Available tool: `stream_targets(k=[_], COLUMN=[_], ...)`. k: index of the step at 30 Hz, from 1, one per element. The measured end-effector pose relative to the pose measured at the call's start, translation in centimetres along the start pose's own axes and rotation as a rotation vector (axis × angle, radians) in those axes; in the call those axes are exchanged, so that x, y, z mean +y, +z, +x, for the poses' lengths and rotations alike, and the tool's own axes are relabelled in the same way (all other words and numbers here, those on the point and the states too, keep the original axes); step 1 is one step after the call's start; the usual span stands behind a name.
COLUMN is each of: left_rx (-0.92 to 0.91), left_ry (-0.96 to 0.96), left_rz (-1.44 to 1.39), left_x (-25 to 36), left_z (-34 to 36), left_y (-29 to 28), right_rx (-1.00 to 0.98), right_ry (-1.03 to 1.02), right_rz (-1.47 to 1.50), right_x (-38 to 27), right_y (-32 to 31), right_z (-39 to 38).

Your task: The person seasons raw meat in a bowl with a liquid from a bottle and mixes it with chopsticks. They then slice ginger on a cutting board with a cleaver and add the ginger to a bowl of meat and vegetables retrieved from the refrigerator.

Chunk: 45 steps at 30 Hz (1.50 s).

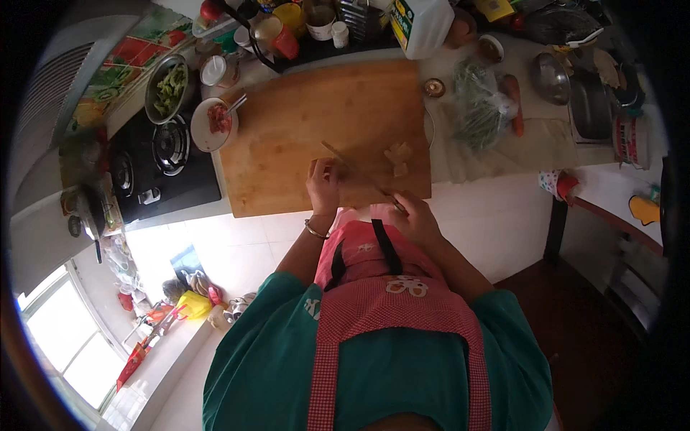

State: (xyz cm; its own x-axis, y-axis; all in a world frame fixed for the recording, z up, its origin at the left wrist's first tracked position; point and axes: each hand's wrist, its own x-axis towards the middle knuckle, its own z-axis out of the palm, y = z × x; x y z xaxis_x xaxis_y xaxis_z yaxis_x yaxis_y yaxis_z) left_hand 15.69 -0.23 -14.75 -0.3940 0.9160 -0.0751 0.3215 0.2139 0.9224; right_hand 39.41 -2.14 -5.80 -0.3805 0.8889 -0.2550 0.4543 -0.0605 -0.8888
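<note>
Over the near part of a large wooden cutting board (287,108), my right hand (415,219) is closed around the handle of a kitchen knife (352,167). Its blade slants to the far left, across the board and past my left fingers. My left hand (323,188) rests at the board's near edge beside the blade, fingers curled in; whatever they hold is hidden. Several pale cut pieces (398,156) lie on the right side of the board, beyond my right hand.
A white bowl (205,133) with red meat and chopsticks stands left of the board. Beyond it, a metal bowl of green vegetables (169,90) sits by the gas stove (194,183). A bag of greens (478,108) and a carrot (514,100) lie right. Jars and a white jug (424,32) line the back.
</note>
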Motion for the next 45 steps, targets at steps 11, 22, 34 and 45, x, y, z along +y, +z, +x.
stream_targets(k=[11, 22, 34, 45], left_rx=[-0.025, -0.041, -0.040, -0.022], left_ry=[0.088, 0.048, -0.074, -0.056], left_rz=[0.101, 0.016, 0.025, -0.042], left_x=[0.4, -0.9, -1.1, -0.9], left_z=[0.2, 0.7, 0.7, 0.8], left_y=[-0.9, -0.9, -1.1, -1.1], right_rx=[-0.041, -0.077, -0.167, -0.079], right_ry=[0.132, 0.150, 0.291, 0.167], right_rz=[-0.206, -0.342, -0.396, -0.358], right_x=[-1.4, -0.5, -3.4, -0.8], right_y=[2.9, 3.4, 3.4, 7.0], right_z=[-1.9, -2.1, 0.2, 4.9])
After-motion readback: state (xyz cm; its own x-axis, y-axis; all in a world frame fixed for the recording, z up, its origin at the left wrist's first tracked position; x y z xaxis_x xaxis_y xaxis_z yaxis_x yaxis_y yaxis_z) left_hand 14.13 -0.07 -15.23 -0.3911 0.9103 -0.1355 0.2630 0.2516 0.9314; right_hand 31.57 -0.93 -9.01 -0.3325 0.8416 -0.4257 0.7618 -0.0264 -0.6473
